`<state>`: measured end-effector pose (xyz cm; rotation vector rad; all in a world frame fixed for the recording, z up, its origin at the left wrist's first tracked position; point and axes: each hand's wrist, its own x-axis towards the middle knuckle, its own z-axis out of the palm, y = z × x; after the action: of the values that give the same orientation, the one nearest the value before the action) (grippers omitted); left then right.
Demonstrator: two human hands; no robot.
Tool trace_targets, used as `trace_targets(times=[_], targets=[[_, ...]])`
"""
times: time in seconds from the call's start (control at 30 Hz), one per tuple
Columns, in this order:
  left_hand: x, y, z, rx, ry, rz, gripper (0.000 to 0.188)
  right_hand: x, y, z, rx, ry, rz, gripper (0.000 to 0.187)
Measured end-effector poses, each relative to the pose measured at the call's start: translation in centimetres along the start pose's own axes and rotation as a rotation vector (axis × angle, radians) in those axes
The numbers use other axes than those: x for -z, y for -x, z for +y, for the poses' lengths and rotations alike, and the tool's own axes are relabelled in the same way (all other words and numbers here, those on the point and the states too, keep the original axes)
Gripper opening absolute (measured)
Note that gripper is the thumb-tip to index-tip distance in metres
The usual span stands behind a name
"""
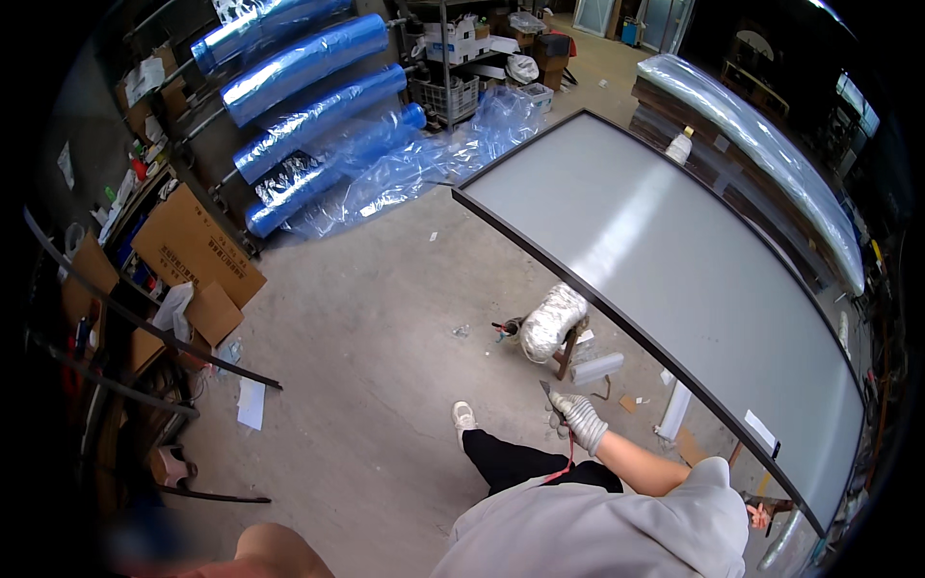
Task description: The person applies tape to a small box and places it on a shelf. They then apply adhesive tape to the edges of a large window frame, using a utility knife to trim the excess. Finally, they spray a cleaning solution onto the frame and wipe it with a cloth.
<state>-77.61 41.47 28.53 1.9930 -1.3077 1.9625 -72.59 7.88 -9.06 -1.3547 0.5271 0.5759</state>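
Note:
My right hand (580, 421), in a pale striped glove, is closed around a small narrow tool (546, 388). The tool's dark grey pointed tip sticks out past the fingers; its exact kind is too small to tell. A red strand (570, 448) hangs below that hand. Just beyond it lies a large grey panel (694, 279) in a black frame, raised off the floor. Its near corner rests over a film-wrapped support (554, 323). My bent left arm (279, 552) shows at the lower edge; a smeared patch beside it hides the left hand's fingers.
Rolls of blue plastic film (303, 67) hang on a rack at the back left, with loose film (414, 178) on the floor. Cardboard (198, 246) leans at the left near curved dark strips (145, 313). A film-covered stack (761, 154) stands behind the panel. A white roll (597, 367) lies below it.

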Motion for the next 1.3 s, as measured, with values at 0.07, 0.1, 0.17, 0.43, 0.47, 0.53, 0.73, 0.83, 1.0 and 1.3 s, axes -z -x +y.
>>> trace_targets(times=[0.07, 0.1, 0.17, 0.43, 0.47, 0.53, 0.73, 0.83, 1.0, 1.3], targets=[[-3.2, 3.0, -3.3, 0.074, -0.114, -0.137, 0.022, -4.1, -3.7, -1.8, -0.046, 0.031, -0.039, 0.034], [-1.7, 4.4, -2.9, 0.355, -0.212, -0.575, 0.028, -5.9, -5.7, -2.9, -0.067, 0.041, -0.054, 0.034], [-8.2, 9.7, -8.5, 0.474, -0.064, -0.688, 0.021, -9.5, -10.7, -4.9, -0.028, 0.022, -0.055, 0.031], [-11.9, 41.8, -13.5, 0.926, 0.073, -1.782, 0.045, -22.4, -23.2, -19.2, 0.087, 0.083, -0.118, 0.029], [-12.6, 44.6, -13.0, 1.015, 0.179, -2.044, 0.05, -22.5, -24.9, -20.6, 0.104, 0.064, -0.077, 0.029], [-12.3, 52.8, -12.4, 1.145, 0.57, -2.296, 0.062, -23.2, -28.0, -24.0, 0.116, -0.069, -0.03, 0.027], [-20.5, 59.3, -24.4, 1.446, 0.796, -2.348, 0.054, -26.6, -40.0, -30.7, 0.181, -0.083, 0.118, 0.027], [-30.5, 61.3, -36.1, 1.002, 0.53, -2.387, 0.048, -27.8, -44.6, -33.4, 0.249, -0.221, 0.292, 0.026], [-51.1, 65.2, -51.6, 0.489, 0.328, -2.077, 0.043, -28.7, -48.3, -40.2, 0.308, -0.248, 0.524, 0.023], [-86.3, 48.7, -47.5, -0.199, 0.826, -1.529, 0.038, -13.8, -50.8, -43.8, 0.306, -0.57, 1.337, 0.032]])
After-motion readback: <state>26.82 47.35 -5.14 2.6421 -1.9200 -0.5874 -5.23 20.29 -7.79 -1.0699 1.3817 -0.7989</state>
